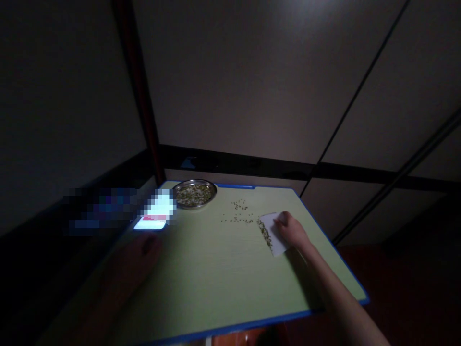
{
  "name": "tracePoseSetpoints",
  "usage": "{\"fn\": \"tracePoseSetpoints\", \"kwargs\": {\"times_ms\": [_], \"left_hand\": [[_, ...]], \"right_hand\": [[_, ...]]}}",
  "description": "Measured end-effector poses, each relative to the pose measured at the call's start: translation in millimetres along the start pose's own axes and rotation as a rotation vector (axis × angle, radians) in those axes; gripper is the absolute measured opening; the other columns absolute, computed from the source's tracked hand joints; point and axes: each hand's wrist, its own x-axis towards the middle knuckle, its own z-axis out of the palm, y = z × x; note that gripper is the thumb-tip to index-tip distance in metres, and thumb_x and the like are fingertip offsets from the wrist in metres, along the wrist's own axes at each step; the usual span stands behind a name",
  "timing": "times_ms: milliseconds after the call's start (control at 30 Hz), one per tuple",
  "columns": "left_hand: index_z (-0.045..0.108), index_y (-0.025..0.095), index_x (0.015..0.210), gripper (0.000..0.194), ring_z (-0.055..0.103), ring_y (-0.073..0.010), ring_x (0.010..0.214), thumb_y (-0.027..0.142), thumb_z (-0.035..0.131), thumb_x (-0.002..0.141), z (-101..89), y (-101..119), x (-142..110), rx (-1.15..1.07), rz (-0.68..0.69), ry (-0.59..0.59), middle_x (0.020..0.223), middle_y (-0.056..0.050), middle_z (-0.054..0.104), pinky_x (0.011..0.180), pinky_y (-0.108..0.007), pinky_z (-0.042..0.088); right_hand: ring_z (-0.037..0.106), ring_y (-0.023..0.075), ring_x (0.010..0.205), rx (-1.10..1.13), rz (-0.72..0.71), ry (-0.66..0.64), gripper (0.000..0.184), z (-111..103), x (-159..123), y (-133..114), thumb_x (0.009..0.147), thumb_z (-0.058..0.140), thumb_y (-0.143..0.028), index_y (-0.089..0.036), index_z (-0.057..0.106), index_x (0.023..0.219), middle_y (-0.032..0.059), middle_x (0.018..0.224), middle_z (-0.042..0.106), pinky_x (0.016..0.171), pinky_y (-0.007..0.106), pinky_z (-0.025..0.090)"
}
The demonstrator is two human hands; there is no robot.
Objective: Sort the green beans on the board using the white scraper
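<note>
From where I stand, the round metal plate [194,208] sits at the far left corner of the pale green table [216,269], with a layer of mixed green and whitish bits [195,194] spread over its bottom. Well to the right of the plate, and nearer the person, lies a piece of white paper [279,245], slightly askew on the table. The person's right hand [292,231] is on it, fingers curled in and closed together on the paper; I can't tell whether the thumb goes beneath. A dense band of small greenish seeds [265,233] runs along the paper's edge on the side toward the plate, though whether they lie on the paper or just against it I can't make out. Between the plate and the paper, loose seeds [239,206] are scattered thinly in a patch and a ragged line. Just left of the plate, a bright screen [158,211] glows, its picture blurred into blocks. The left hand [133,259] is on the near side of the plate, in deep shadow close to the screen; its fingers look bent, but I can't tell whether they pinch anything. Behind the plate rises a dim panelled wall [245,96].
</note>
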Motion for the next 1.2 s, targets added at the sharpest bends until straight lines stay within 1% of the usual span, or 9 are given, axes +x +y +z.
{"fn": "tracePoseSetpoints", "kwargs": {"times_ms": [133,267,400,533,633,700,800,967,1200], "left_hand": [[0.063,0.021,0.104,0.04,0.068,-0.0265,0.087,0.048,0.037,0.09,0.4,-2,1,0.004,0.003,0.001,0.097,-0.01,0.073,0.074,-0.035,0.048],[0.063,0.021,0.102,0.041,0.069,-0.0267,0.088,0.049,0.036,0.089,1.0,-3,1,0.004,0.01,0.004,0.097,-0.01,0.073,0.076,-0.035,0.049],[0.064,0.021,0.1,0.04,0.07,-0.0266,0.088,0.048,0.037,0.088,1.6,-3,0,-0.009,0.011,0.029,0.097,-0.01,0.074,0.076,-0.036,0.049],[0.065,0.023,0.096,0.037,0.07,-0.0255,0.082,0.048,0.04,0.086,1.0,0,-1,-0.018,-0.005,0.043,0.09,-0.009,0.075,0.07,-0.034,0.05],[0.065,0.023,0.098,0.037,0.071,-0.025,0.083,0.047,0.039,0.086,-0.1,3,-2,-0.025,-0.006,0.055,0.092,-0.009,0.075,0.07,-0.033,0.05],[0.064,0.022,0.099,0.037,0.07,-0.0251,0.084,0.046,0.039,0.086,-1.2,4,-3,-0.016,-0.005,0.048,0.093,-0.009,0.075,0.071,-0.033,0.05],[0.064,0.021,0.1,0.038,0.07,-0.0247,0.083,0.046,0.038,0.087,-3.2,7,-4,0.001,0.0,0.024,0.093,-0.009,0.074,0.071,-0.033,0.049],[0.065,0.021,0.098,0.036,0.069,-0.0244,0.079,0.044,0.039,0.087,-6.8,15,-6,0.057,-0.021,0.021,0.088,-0.008,0.074,0.068,-0.032,0.048],[0.064,0.021,0.102,0.036,0.07,-0.0233,0.081,0.043,0.039,0.089,-7.3,17,-6,0.088,-0.007,0.008,0.092,-0.009,0.074,0.069,-0.03,0.047]], "right_hand": [[0.068,0.0274,0.102,-0.025,-0.063,-0.029,0.041,8,0,-43,0.095,0.047,-0.044,-0.017,0.054,0.126,0.0177,0.112,0.071,0.077,0.031,0.044],[0.068,0.0263,0.101,0.003,-0.135,-0.048,0.041,16,-8,-65,0.095,0.048,-0.045,-0.018,0.055,0.125,0.0165,0.11,0.072,0.077,0.031,0.045],[0.067,0.0265,0.103,0.036,-0.15,-0.05,0.043,15,-10,-53,0.093,0.051,-0.045,-0.02,0.056,0.128,0.0155,0.113,0.072,0.081,0.032,0.046],[0.064,0.0265,0.113,0.083,-0.061,0.004,0.051,8,-4,-26,0.092,0.052,-0.045,-0.018,0.054,0.135,0.0159,0.119,0.07,0.088,0.032,0.045],[0.062,0.0269,0.117,0.129,-0.007,0.08,0.055,6,-2,-18,0.094,0.048,-0.046,-0.016,0.05,0.141,0.0165,0.122,0.069,0.092,0.033,0.045],[0.062,0.0273,0.118,0.174,-0.015,0.109,0.057,8,-5,-24,0.095,0.046,-0.046,-0.015,0.047,0.143,0.017,0.124,0.068,0.094,0.033,0.045],[0.061,0.0274,0.119,0.234,-0.084,0.092,0.059,16,-13,-47,0.097,0.043,-0.045,-0.012,0.044,0.146,0.0179,0.125,0.067,0.095,0.033,0.045],[0.064,0.0294,0.113,0.172,-0.186,0.073,0.063,24,-26,-82,0.098,0.042,-0.044,-0.01,0.038,0.15,0.0203,0.121,0.068,0.093,0.035,0.046],[0.068,0.03,0.105,0.013,-0.188,0.058,0.059,24,-23,-87,0.099,0.041,-0.041,-0.011,0.039,0.15,0.0208,0.116,0.07,0.086,0.036,0.048]]}}
